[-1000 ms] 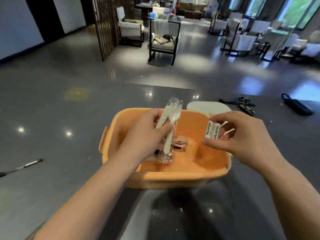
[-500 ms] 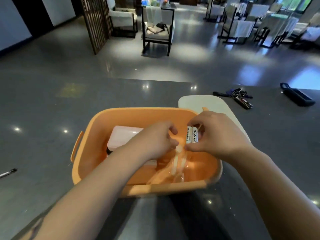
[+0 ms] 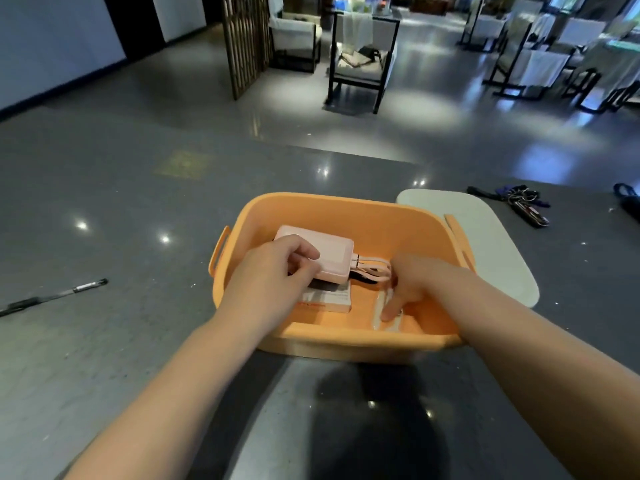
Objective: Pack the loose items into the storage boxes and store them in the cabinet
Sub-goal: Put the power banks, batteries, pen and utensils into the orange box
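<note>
An orange storage box (image 3: pixel 329 204) stands on the dark grey table in front of me. Inside it a pink power bank (image 3: pixel 334 254) with a white cable (image 3: pixel 372 268) lies on top of a flat white packet (image 3: pixel 329 301). My left hand (image 3: pixel 273 275) grips the near left end of the power bank, thumb on top. My right hand (image 3: pixel 412 282) reaches down into the box's right half. Its fingertips touch the clear-wrapped white cutlery (image 3: pixel 381 306) lying on the box floor. The hand hides whatever else lies under it.
A pale lid (image 3: pixel 485 244) lies on the table against the box's right side. A black pen (image 3: pixel 52 296) is at the far left, a bunch of keys (image 3: pixel 523 206) at the back right and a black item (image 3: pixel 628 202) at the right edge. Chairs stand on the floor beyond.
My left hand set the wrapped cutlery down in the box and moved onto the power bank. My right hand sank into the box; the two labelled white tubes it held no longer show.
</note>
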{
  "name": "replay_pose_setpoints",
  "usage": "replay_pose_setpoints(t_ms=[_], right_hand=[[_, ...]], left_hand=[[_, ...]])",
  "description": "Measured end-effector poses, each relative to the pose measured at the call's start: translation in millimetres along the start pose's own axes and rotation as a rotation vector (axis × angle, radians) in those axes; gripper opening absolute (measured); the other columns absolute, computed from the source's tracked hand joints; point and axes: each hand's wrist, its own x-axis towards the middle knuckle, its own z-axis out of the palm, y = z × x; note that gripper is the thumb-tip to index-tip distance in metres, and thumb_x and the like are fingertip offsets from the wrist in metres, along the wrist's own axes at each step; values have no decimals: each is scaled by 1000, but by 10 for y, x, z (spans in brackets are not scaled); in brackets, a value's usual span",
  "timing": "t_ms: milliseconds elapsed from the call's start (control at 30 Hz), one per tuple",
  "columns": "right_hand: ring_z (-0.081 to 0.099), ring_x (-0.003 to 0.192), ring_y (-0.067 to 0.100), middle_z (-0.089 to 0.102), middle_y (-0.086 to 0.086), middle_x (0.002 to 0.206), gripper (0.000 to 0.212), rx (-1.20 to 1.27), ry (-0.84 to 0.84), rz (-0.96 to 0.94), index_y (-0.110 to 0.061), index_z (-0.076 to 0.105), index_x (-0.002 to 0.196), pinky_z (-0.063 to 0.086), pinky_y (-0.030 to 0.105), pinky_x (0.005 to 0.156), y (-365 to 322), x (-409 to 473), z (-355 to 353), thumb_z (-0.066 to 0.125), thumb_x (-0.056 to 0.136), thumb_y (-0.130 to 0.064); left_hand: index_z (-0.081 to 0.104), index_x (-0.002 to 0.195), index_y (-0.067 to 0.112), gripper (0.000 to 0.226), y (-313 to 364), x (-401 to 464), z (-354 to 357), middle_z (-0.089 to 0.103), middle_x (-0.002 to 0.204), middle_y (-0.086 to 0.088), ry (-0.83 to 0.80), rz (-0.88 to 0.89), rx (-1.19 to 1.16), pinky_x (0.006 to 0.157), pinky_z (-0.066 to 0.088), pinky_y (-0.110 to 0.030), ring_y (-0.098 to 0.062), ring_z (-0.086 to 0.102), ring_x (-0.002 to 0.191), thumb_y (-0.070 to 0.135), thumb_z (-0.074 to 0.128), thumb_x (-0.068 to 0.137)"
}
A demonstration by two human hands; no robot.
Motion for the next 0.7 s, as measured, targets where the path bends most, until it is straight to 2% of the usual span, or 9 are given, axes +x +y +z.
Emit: replay_pose_setpoints(t_ms=[67,133,200,333,467,533,600,700], right_hand=[[59,98,25,63,2,113,79,40,14,-10,-17,59,119,46,33,80,-7,-4,21,89,52,-45],[58,101,24,61,1,117,81,90,11,-11,-21,54,123,47,35,85,2,-30,37,89,53,-43],[56,97,21,60,-1,116,77,107,28,-16,-24,51,121,46,34,82,14,-90,33,87,56,-44],[56,89,15,61,-5,107,57,116,175,-66,-29,52,106,45,28,72,51,-278,41,85,60,-39],[57,90,11,60,-9,106,72,261,271,-106,-30,48,125,45,24,72,103,-578,56,85,63,-37],[58,86,7,59,-11,103,72,322,332,-140,-31,47,127,44,21,68,98,-735,21,83,65,-36],[59,84,6,58,-13,101,67,357,376,-178,-32,49,126,47,22,71,34,-887,-27,82,68,-36],[59,80,1,58,-20,96,59,381,525,-292,-39,51,121,51,24,71,-173,-1096,-90,79,69,-41]], left_hand=[[65,87,32,7,0,-8,-4,64,83,13,-10,0,15,80,51,-39,-5,58,83,26,64,85],[65,88,32,6,0,-14,-17,63,84,13,-30,-4,36,80,51,-38,-4,58,83,28,63,85],[65,89,34,6,1,-17,-29,63,85,14,-45,-10,62,79,51,-36,-3,57,84,30,62,86],[65,91,36,8,25,-30,-16,63,85,18,-55,-17,127,75,53,-34,0,57,82,33,59,87],[64,91,37,8,41,-39,1,63,83,19,-49,-3,172,72,54,-37,-1,58,81,35,58,87],[65,92,35,9,53,-46,0,64,84,18,-24,2,130,74,53,-35,-2,58,82,31,60,86],[66,91,33,12,71,-88,-25,64,84,18,39,19,17,75,50,-26,1,58,82,23,61,86],[69,85,32,17,65,-282,-164,67,80,16,177,14,-187,69,47,-18,-3,60,76,15,64,84]])
